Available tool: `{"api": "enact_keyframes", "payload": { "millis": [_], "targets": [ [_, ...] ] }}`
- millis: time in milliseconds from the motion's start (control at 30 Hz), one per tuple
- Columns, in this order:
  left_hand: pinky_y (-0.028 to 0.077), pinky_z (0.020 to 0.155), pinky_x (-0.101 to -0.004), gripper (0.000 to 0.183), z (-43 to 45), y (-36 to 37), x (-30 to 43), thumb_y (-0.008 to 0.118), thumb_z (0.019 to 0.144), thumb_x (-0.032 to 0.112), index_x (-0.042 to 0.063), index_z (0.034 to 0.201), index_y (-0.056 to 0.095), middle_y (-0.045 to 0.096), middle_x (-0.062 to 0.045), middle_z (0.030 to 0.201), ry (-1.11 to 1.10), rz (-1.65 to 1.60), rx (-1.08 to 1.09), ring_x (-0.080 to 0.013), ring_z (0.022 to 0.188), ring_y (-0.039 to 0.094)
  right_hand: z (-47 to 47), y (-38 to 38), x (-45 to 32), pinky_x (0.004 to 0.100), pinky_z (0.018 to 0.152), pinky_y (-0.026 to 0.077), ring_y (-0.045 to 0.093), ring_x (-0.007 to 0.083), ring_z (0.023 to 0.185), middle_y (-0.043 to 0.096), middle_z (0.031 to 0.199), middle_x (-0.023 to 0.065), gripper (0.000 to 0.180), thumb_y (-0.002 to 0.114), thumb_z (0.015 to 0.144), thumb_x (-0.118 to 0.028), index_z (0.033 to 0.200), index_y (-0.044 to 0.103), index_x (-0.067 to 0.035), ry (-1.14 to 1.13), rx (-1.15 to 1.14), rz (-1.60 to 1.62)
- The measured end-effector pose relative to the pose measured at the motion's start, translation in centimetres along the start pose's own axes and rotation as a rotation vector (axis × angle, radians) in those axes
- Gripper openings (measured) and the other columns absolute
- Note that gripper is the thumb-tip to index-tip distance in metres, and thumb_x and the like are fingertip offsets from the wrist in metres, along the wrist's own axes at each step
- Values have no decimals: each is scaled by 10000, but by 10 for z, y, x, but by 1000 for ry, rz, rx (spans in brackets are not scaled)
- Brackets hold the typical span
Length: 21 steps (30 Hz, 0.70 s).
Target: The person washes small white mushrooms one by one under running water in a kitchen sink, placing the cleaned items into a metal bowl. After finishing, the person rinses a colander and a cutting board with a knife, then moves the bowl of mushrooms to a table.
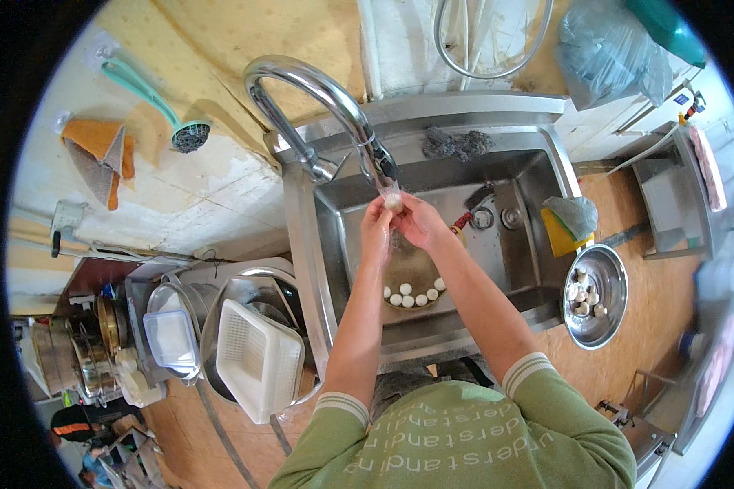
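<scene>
Under the chrome faucet point(327, 85), my left hand point(376, 225) and my right hand point(419, 221) pinch a white mushroom point(393, 202) between them. Running water falls over it and the fingertips. Directly below, a round bowl point(411, 260) of water stands in the stainless steel sink point(495, 263), partly covered by my forearms. Several white mushrooms point(408, 301) lie at its near side. To the right of the sink, a steel bowl point(615, 308) holds several more mushrooms point(581, 296) with brownish stems.
Steel wool point(457, 144) lies on the sink's back ledge. A red-wrapped handle point(463, 220) rests in the basin near the drain point(512, 218). Grey point(574, 217) and yellow point(553, 235) cloths hang over the right rim. White plastic baskets point(260, 354) are stacked at left. Another person point(95, 464) is at far lower left.
</scene>
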State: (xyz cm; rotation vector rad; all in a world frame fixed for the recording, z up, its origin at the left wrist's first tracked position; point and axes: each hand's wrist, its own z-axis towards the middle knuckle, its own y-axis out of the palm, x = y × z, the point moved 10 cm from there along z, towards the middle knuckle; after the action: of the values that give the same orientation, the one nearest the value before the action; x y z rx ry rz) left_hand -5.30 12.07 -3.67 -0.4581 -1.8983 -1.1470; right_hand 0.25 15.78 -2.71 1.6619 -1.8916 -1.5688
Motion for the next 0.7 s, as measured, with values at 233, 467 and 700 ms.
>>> {"api": "enact_keyframes", "payload": {
  "millis": [233, 467, 700],
  "targets": [
    [413, 744, -264, 209, 0, -7, 36, 523, 800, 114, 63, 1001, 548, 579, -33, 915, 135, 145, 48, -129, 862, 533, 27, 5, 14, 340, 815, 434, 529, 213, 923, 546, 1014, 101, 264, 386, 871, -161, 1056, 491, -4, -17, -75, -47],
    [425, 742, -326, 203, -9, -18, 25, 522, 692, 93, 24, 871, 587, 586, -110, 874, 121, 642, 175, -196, 856, 545, 35, -33, 10, 319, 783, 461, 540, 203, 885, 513, 1025, 104, 457, 541, 762, -87, 1174, 359, -11, 33, -90, -135],
    [454, 677, -416, 210, -71, -32, 69, 485, 759, 218, 79, 859, 606, 593, -159, 850, 32, 1012, 460, -321, 823, 567, 63, -79, 34, 328, 679, 515, 567, 221, 718, 548, 794, 89, 200, 464, 868, -193, 908, 500, 0, 179, 147, -11]
  ]
}}
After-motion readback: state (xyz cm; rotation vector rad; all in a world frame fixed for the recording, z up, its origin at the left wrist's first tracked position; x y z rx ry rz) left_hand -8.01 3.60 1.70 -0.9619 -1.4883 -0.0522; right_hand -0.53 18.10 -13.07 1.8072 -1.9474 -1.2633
